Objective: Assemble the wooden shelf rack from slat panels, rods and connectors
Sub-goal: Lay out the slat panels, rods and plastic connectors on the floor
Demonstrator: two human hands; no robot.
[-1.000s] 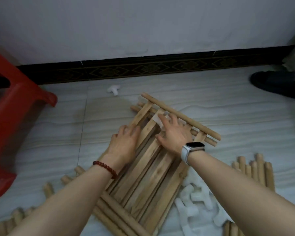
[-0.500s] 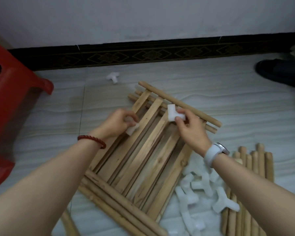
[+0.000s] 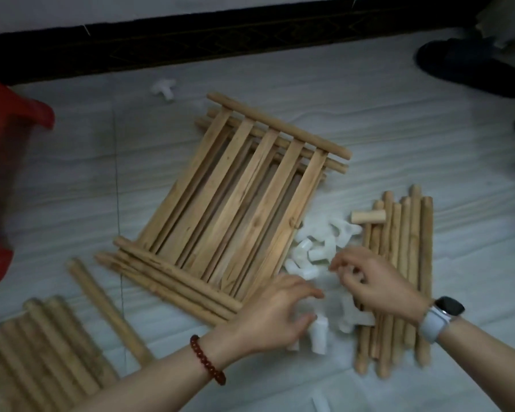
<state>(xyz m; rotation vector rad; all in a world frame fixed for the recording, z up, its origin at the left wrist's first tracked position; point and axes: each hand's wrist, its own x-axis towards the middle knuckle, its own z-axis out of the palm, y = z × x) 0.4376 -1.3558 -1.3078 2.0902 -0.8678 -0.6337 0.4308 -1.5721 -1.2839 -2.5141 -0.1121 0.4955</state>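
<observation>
Nearest to us, our two forearms reach in from the bottom edge, the left one wearing a red bead bracelet [image 3: 208,360] and the right one a smartwatch [image 3: 444,310] on a pale band. Our left hand [image 3: 275,312] hangs over the near end of the pile of white connectors [image 3: 315,257], its fingers bent and spread, and a white connector [image 3: 318,336] shows just under them; we cannot tell whether it is actually held (motion blur smears the fingertips). Our right hand [image 3: 375,282] hovers over the same pile, fingers curled with the tips drawn together, and again we cannot tell if they pinch anything.

At the near left lies a bundle of wooden rods [image 3: 39,349] side by side on the pale floor [image 3: 72,188], with one loose rod [image 3: 107,310] lying just to its right. On the right, past our right wrist, a second row of rods [image 3: 405,263] lies lengthwise, a short dowel [image 3: 368,217] lying across its far end.

In the middle the stacked slat panels [image 3: 235,200] lie flat and turned at an angle, touching the connector pile along their right edge. Farther off, one lone connector [image 3: 163,88] sits near the dark skirting board [image 3: 220,40]. A red plastic stool [image 3: 3,162] stands at the left edge, and a dark slipper [image 3: 470,68] lies at the far right.
</observation>
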